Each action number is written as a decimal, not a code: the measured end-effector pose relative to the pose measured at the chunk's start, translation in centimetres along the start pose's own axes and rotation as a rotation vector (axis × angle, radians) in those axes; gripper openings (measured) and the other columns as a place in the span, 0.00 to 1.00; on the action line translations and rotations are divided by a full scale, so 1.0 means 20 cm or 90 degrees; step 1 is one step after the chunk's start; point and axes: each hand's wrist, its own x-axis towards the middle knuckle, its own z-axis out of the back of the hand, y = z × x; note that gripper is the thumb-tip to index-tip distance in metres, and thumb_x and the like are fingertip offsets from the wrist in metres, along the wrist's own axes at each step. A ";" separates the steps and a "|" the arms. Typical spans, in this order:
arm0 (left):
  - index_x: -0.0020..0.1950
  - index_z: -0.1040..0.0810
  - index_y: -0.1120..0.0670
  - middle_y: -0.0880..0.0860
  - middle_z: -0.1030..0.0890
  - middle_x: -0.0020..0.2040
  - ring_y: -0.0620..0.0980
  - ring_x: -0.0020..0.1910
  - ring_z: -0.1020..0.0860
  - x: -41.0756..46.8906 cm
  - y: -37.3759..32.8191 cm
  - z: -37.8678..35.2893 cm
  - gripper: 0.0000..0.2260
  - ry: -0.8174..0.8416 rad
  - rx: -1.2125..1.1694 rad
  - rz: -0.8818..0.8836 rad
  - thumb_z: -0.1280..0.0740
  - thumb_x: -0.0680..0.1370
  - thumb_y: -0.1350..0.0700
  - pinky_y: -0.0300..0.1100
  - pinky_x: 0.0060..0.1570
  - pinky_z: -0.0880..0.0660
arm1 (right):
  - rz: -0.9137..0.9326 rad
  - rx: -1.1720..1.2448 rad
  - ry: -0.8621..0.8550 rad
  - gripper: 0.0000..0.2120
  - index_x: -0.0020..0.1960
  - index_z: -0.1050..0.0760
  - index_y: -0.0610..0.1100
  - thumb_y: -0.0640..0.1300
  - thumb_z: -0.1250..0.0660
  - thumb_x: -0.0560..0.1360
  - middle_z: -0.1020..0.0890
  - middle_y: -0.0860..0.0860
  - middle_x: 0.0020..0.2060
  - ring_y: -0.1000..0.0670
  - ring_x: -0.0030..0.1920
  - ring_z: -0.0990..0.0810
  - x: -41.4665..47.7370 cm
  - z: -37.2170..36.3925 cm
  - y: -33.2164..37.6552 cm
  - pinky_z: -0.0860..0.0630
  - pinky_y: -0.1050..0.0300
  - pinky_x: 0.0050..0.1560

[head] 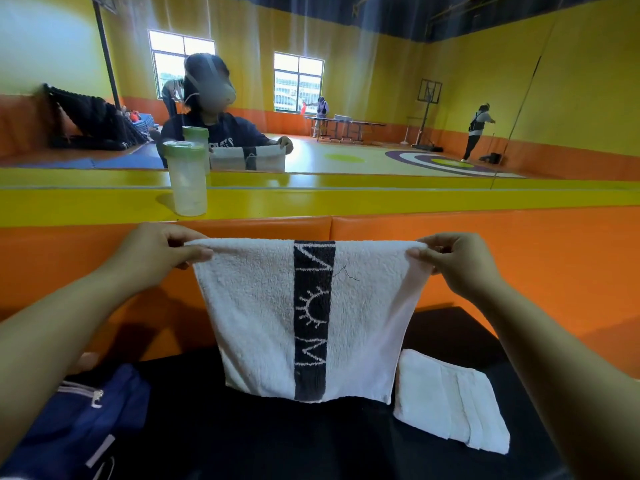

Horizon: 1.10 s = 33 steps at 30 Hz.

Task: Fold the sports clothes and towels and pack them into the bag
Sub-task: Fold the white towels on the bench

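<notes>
A white towel with a dark patterned stripe [304, 317] hangs doubled over in the air above a black mat [277, 438], its lower edge at or just above the mat. The left hand [162, 251] pinches its top left corner and the right hand [457, 263] pinches its top right corner. A folded white towel [450, 400] lies on the mat at the near right. A blue bag [79, 420] sits at the near left. Beyond, a clear shaker bottle with a green lid [187, 178] stands on the yellow ledge [415, 199] before a mirror [346, 98].
</notes>
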 end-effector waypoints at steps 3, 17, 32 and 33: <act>0.34 0.17 0.43 0.40 0.18 0.32 0.47 0.32 0.23 -0.01 0.00 0.02 0.13 0.007 0.017 -0.021 0.27 0.71 0.62 0.28 0.30 0.27 | 0.025 -0.032 0.009 0.06 0.46 0.19 0.40 0.43 0.28 0.72 0.18 0.40 0.37 0.48 0.31 0.25 -0.01 0.01 -0.01 0.28 0.63 0.30; 0.43 0.19 0.55 0.57 0.24 0.28 0.42 0.19 0.29 -0.01 0.00 0.02 0.02 0.037 0.027 0.059 0.31 0.75 0.59 0.31 0.20 0.33 | 0.045 0.047 0.009 0.07 0.38 0.22 0.44 0.40 0.30 0.74 0.25 0.50 0.23 0.59 0.21 0.28 -0.01 -0.01 -0.05 0.33 0.67 0.23; 0.43 0.20 0.52 0.45 0.20 0.40 0.33 0.38 0.23 -0.32 0.04 -0.09 0.06 -0.093 -0.028 -0.037 0.30 0.74 0.63 0.26 0.41 0.27 | -0.023 0.213 -0.005 0.12 0.40 0.21 0.47 0.55 0.28 0.68 0.16 0.53 0.34 0.53 0.40 0.18 -0.27 -0.05 -0.22 0.22 0.50 0.52; 0.43 0.19 0.51 0.45 0.19 0.41 0.35 0.39 0.22 -0.41 0.08 -0.10 0.05 -0.062 -0.012 -0.015 0.29 0.73 0.61 0.28 0.42 0.26 | -0.045 0.189 0.032 0.15 0.41 0.20 0.47 0.59 0.28 0.66 0.16 0.50 0.37 0.50 0.41 0.17 -0.35 -0.04 -0.26 0.22 0.50 0.51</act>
